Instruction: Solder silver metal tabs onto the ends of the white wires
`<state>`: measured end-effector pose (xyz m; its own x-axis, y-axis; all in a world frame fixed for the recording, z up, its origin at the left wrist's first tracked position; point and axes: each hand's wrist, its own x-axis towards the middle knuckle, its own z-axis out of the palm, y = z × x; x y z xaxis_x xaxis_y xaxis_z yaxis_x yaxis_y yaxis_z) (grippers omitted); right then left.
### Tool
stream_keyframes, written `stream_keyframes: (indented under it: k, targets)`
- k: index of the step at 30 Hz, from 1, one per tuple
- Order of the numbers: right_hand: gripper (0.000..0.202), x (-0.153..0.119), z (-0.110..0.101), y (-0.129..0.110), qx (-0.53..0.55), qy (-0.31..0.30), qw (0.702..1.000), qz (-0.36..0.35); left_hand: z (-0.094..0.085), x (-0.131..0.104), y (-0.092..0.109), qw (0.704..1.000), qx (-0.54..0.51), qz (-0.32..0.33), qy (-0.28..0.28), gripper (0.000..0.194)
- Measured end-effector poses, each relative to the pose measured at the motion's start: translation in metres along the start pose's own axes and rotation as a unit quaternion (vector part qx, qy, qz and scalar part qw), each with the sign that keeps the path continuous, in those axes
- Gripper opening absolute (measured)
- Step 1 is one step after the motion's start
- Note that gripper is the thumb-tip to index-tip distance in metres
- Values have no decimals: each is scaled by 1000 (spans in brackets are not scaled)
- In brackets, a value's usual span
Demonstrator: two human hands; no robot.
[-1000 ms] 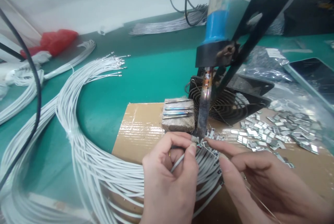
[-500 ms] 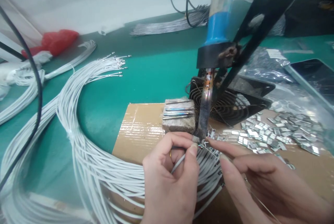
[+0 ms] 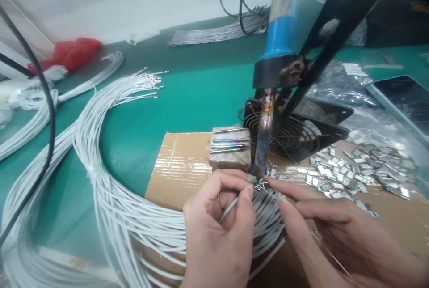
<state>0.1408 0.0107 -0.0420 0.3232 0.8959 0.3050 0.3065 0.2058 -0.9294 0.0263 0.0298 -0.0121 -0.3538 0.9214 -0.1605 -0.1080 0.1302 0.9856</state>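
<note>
My left hand (image 3: pixel 219 234) pinches a white cable (image 3: pixel 229 210) close to its end, thumb against forefinger. That end sits right under the tip of a blue-handled soldering iron (image 3: pixel 263 149), which hangs upright from a black bracket (image 3: pixel 338 33). A thin solder wire (image 3: pixel 331 254) runs through my right hand (image 3: pixel 338 230), gripped between thumb and fingers, its end close to the iron's tip. The exact contact at the tip is too small to make out. Beneath both hands lie the ends of a bundle of white cables (image 3: pixel 147 221), partly hidden by my left hand.
A stone-like block (image 3: pixel 229 160) with metal rods stands on the cardboard (image 3: pixel 177 158). Behind the iron is a black fan (image 3: pixel 295 131). Small metal pieces (image 3: pixel 338 171) lie scattered at right. More cable bundles (image 3: pixel 127 83) rest on the green table (image 3: pixel 187 91).
My right thumb has shifted slightly left and up along the solder wire, nearer the iron's tip. The left hand and cable look the same.
</note>
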Motion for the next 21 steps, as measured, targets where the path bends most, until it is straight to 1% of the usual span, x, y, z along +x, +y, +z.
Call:
stream_keyframes:
  k: [6,12,21]
  targets:
    - [6,-2,0,-1,-20,4,1000,-5,0,1,1,1000,8,3,-10,13]
    - [7,0,0,-2,-22,1,1000,-17,0,1,2,1000,8,-14,-7,13]
    - [7,-3,-2,-3,-17,0,1000,3,0,-2,-1,1000,5,-22,-17,11]
